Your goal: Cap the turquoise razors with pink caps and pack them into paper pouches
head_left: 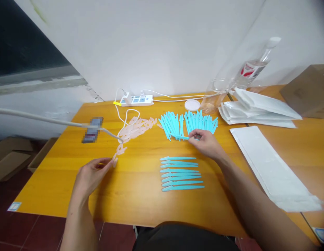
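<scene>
My right hand (205, 143) pinches a turquoise plastic stick (181, 137), shaped like an eyebrow razor, just in front of two fanned piles. The left pile (169, 123) and the right pile (201, 122) hold many similar sticks. Nearer to me, several more sticks (181, 175) lie in a column, roughly parallel, with their angled heads to the left. Thumb and fingers of my left hand (92, 174) close on a small pale pink plastic piece (115, 161) at the near end of a scattered heap of such pieces (138, 129).
A white cable crosses from the left over a pixelated phone (92, 130). Along the wall are a power strip (138, 100), a round white lid (192, 105), a clear jar (214, 94) and a bottle (253, 69). White padded envelopes (274, 167) and a cardboard box (307, 90) are at right.
</scene>
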Demonstrator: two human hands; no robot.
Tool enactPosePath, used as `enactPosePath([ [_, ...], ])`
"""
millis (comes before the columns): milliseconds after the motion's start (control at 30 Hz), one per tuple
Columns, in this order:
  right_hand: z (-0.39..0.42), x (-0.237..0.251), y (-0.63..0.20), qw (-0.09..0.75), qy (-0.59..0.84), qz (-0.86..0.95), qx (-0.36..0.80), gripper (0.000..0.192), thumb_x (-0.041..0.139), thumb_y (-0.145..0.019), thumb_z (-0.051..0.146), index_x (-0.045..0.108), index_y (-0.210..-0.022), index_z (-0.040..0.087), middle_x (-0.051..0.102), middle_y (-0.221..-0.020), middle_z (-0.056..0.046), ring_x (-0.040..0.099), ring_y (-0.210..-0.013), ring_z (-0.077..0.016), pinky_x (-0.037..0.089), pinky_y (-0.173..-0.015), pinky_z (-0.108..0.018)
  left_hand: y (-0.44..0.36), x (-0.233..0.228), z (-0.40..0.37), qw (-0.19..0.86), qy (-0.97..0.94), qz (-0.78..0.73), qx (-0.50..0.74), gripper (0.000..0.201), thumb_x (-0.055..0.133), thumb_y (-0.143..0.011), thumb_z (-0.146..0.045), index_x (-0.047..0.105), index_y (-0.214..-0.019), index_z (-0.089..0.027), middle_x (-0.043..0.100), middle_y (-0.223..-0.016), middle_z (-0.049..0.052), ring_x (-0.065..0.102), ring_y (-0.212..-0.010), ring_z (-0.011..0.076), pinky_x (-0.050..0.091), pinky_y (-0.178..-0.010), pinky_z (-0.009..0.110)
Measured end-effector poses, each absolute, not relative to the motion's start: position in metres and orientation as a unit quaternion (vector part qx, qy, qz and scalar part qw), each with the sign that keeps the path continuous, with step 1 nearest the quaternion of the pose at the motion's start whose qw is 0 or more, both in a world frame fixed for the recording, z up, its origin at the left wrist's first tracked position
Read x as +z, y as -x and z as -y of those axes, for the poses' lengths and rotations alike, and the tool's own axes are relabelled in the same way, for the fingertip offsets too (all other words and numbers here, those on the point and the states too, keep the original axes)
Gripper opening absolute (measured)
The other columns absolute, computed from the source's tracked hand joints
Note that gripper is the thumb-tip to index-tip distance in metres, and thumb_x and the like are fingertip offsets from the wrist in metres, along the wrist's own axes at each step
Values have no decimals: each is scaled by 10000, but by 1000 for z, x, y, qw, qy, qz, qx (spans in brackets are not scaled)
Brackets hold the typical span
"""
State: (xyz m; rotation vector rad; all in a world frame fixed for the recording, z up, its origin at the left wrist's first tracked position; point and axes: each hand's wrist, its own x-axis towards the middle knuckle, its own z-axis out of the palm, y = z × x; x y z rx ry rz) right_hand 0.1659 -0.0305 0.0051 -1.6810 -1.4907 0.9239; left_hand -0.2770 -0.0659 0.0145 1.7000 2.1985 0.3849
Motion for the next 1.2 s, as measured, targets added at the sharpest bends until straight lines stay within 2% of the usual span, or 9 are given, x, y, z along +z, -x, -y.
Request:
enactPosePath([
  [167,49,-2,-158,342,624,591,380,181,568,-753,320,660,-835,188,571,-646,27,453,-572,-124,336,-547,-249,260,6,75,113,-620,-771,92,278,686,-803,-524,774,-883,-272,795,-878,31,735,-800,270,503,-642,313],
  [300,53,-3,-159,310,606,590,434,341,514,-800,354,739,-985,177,455,-547,53,343,-501,-112,260,-489,-243,240,-3,77,40,-693,-714,93,235,558,-926,-415,734,-961,-262,767,-974,54,720,-861,260,504,-710,323],
  [367,54,-4,-161,308,599,573,466,411,511,-822,382,749,-1078,166,444,-522,56,337,-487,-111,251,-478,-240,224,-6,75,38,-730,-673,110,246,515,-964,-402,710,-1006,-257,744,-1044,68,703,-913,259,503,-763,331],
  [433,56,-4,-163,322,581,552,504,463,523,-840,400,728,-1169,148,481,-536,49,382,-493,-112,285,-482,-237,205,-8,70,70,-756,-630,163,244,502,-983,-395,685,-1028,-240,720,-1100,87,679,-999,260,497,-858,345],
  [500,57,-4,-164,328,572,539,523,494,533,-856,421,708,-1221,139,497,-547,45,403,-496,-112,306,-487,-235,181,-9,63,153,-758,-593,226,236,502,-992,-394,657,-1039,-222,711,-1088,91,669,-1010,238,495,-900,341],
  [633,58,-3,-165,316,569,554,520,506,572,-859,532,742,-1164,166,479,-541,44,410,-531,-126,313,-513,-241,133,-6,39,386,-685,-535,311,271,549,-970,-447,634,-1001,-192,712,-906,47,666,-807,170,517,-755,282],
  [733,59,-1,-165,290,538,573,546,530,562,-866,618,759,-1085,177,456,-562,40,414,-557,-131,308,-518,-243,109,-5,21,495,-619,-499,351,331,651,-893,-493,654,-946,-166,701,-826,27,627,-695,135,509,-678,261],
  [967,61,-1,-171,203,497,542,647,618,458,-934,677,705,-1135,146,272,-545,95,244,-477,-86,204,-458,-234,107,-19,18,538,-576,-487,376,363,690,-867,-497,676,-959,-146,721,-837,40,631,-686,120,531,-699,261],
  [1200,60,0,-170,177,483,564,646,628,449,-938,677,727,-1105,138,256,-548,89,229,-477,-85,185,-459,-241,99,-24,28,551,-590,-476,349,342,692,-874,-476,700,-960,-144,735,-836,43,656,-714,136,538,-707,255],
])
